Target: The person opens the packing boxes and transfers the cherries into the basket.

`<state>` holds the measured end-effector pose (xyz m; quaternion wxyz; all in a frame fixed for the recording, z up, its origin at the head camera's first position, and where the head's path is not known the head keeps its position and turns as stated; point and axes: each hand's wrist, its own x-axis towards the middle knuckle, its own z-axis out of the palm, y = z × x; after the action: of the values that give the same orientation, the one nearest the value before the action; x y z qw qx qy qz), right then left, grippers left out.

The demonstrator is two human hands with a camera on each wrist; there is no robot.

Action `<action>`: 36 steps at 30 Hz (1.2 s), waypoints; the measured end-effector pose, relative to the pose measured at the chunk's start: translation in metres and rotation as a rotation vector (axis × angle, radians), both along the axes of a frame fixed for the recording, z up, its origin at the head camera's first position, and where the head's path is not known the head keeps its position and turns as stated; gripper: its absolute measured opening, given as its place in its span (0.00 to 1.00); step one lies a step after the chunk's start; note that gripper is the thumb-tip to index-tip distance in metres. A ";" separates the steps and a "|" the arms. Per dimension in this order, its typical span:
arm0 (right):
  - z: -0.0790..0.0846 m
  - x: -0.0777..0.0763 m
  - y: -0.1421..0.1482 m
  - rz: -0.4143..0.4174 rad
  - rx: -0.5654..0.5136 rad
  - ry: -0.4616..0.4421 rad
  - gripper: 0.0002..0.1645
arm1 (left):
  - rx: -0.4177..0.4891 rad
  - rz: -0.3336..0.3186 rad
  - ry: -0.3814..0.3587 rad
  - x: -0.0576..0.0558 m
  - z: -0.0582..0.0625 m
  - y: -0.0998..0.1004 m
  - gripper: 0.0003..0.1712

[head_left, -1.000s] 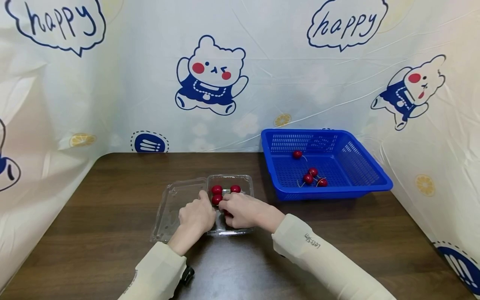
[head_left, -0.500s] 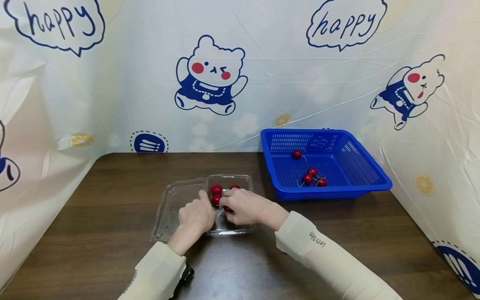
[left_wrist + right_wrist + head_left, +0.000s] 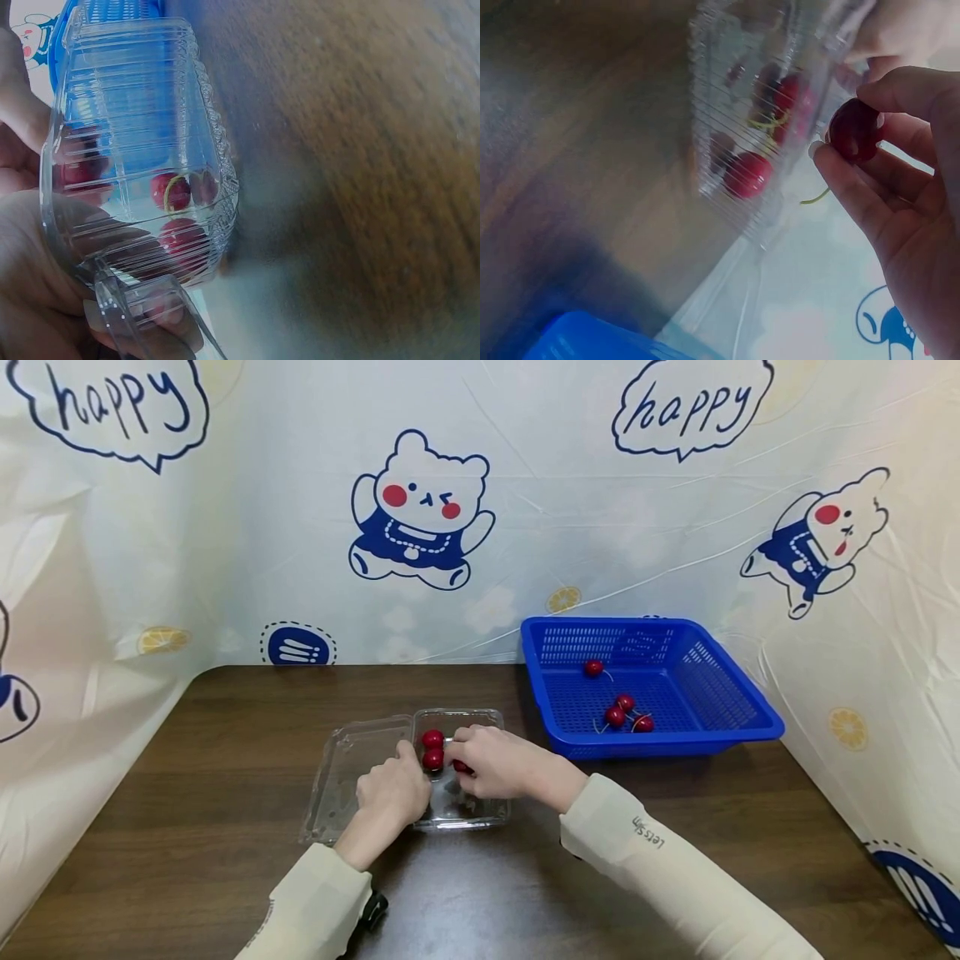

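Moved right hand (image 3: 501, 762) slightly upward since earlier frame, pinched cherry (image 3: 853, 133); gripped clear box (image 3: 465, 810) at lower centre of frame with left hand (image 3: 393, 789).

Left sleeve (image 3: 318, 893): cream, seen at lower left
Black wrist piece (image 3: 374, 910): partly hidden by that sleeve
Right sleeve (image 3: 678, 885): cream, lower right
Dark lettering (image 3: 648, 833): printed there

The basket (image 3: 675, 744) stands right of the container (image 3: 457, 806), cherries (image 3: 432, 760) in both.
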<state>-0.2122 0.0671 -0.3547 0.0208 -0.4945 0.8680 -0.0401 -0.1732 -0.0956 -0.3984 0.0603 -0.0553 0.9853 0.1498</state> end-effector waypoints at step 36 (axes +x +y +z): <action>0.061 -0.026 0.050 -0.205 -0.152 0.023 0.13 | 0.005 0.004 0.010 0.000 0.000 0.000 0.12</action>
<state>-0.2386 0.1171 -0.2935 -0.0312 -0.4036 0.9087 -0.1019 -0.1732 -0.0955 -0.3988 0.0554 -0.0563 0.9851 0.1525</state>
